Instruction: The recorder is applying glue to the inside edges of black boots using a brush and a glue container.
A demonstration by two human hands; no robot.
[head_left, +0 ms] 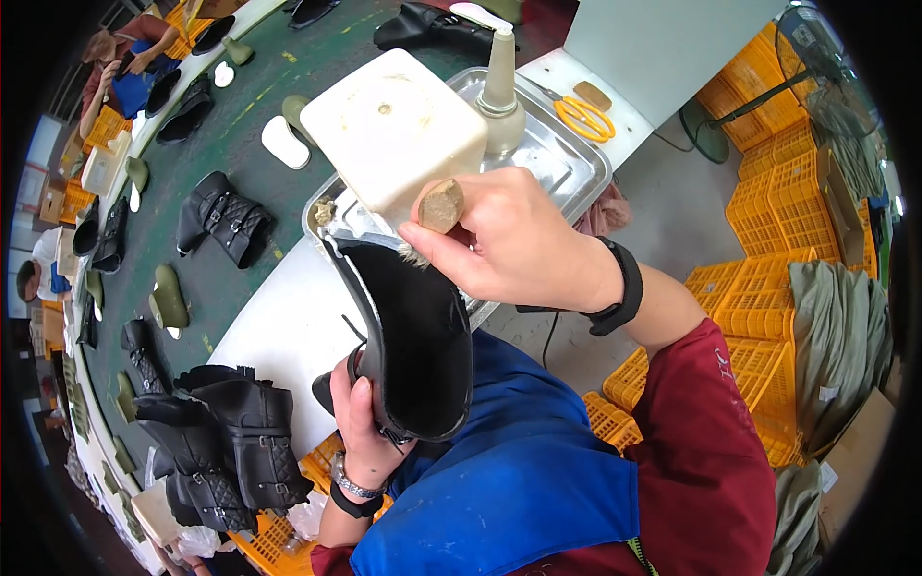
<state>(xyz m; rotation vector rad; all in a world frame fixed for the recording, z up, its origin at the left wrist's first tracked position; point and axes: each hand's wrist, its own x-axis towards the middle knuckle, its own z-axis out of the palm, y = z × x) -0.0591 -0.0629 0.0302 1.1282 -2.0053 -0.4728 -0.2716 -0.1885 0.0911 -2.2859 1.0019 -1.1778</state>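
Observation:
My left hand (360, 442) grips a black boot (423, 336) by its side, its wide shaft opening turned up toward me. A pale strip runs along the boot's far left edge. Closed round a brush (441, 205) with a thick wooden handle, my right hand (523, 235) is over the far end of the boot. Light bristles show below the fingers, close to the boot's edge; whether they touch it I cannot tell. Just beyond stands a square off-white container (392, 120) on a metal tray (567, 192).
A grey squeeze bottle (500, 110) stands on the tray; orange-handled scissors (583, 120) lie beyond it. Black boots (259, 432) cluster at left. The green conveyor belt (259, 86) carries boots, white insoles (285, 143) and green lasts (167, 296). Orange crates (768, 211) are stacked at right. Other people work far left.

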